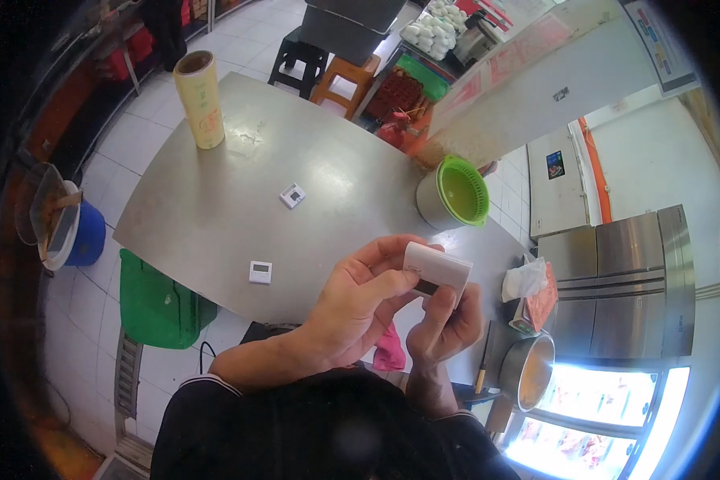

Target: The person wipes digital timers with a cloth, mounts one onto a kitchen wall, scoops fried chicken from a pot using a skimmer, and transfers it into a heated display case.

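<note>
My left hand [368, 292] and my right hand [448, 324] together hold a small white device [438, 266], which looks like a digital timer, above the near part of the steel table. Both thumbs press on its near side, next to a dark strip. Fingers of the left hand reach behind it and hide part of its edge. Two similar white timers lie apart on the tabletop: one with a grey screen [260, 272] near the front edge, the other [293, 196] farther back, turned at an angle.
On the steel table [216, 216] stand a roll of plastic film [200, 104] at the far left and a pot with a green strainer [456, 192] at the right. A green bin [162, 304] sits below the left edge. A metal pot [528, 372] and knife [482, 374] are at right.
</note>
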Demonstrator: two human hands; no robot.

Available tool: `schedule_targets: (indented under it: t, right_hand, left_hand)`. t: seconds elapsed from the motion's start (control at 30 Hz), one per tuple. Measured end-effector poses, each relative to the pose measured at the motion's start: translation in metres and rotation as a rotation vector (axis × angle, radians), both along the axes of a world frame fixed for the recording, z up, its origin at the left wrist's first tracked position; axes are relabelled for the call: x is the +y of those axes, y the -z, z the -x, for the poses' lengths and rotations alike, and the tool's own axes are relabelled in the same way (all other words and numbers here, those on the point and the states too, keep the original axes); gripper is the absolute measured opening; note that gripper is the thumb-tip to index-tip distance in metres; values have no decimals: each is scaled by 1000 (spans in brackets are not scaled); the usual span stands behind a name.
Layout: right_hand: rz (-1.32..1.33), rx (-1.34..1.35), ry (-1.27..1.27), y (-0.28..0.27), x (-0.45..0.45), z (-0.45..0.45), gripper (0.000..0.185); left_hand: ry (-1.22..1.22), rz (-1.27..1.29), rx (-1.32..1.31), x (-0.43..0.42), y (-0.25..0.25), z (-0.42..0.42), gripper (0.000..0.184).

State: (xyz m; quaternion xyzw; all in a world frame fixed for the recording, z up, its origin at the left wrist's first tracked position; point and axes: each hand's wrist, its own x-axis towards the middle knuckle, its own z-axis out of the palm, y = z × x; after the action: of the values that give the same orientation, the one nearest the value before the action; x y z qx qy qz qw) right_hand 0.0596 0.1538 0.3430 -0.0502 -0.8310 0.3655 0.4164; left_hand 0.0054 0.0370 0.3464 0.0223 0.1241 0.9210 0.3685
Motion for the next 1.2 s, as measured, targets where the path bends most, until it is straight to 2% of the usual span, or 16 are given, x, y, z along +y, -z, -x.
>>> schedule_targets:
  t: [0.17,0.8,0.87,1.2]
  right_hand:
    - [73,-18,-48,0,-1,-1,34]
    - [16,-16,-28,4,-2,0,34]
    - [41,-25,-5,6,-3,0,34]
    - [146,-76,-48,5,1,1,33]
  left_hand:
    - [-17,34,23,-1,0,-2,38]
    - [-17,30,-2,-1,-2,-2,34]
    - [-31,-45,-74,-2,-4,-2,30]
    - [-66,-7,-71,4,-4,-3,31]
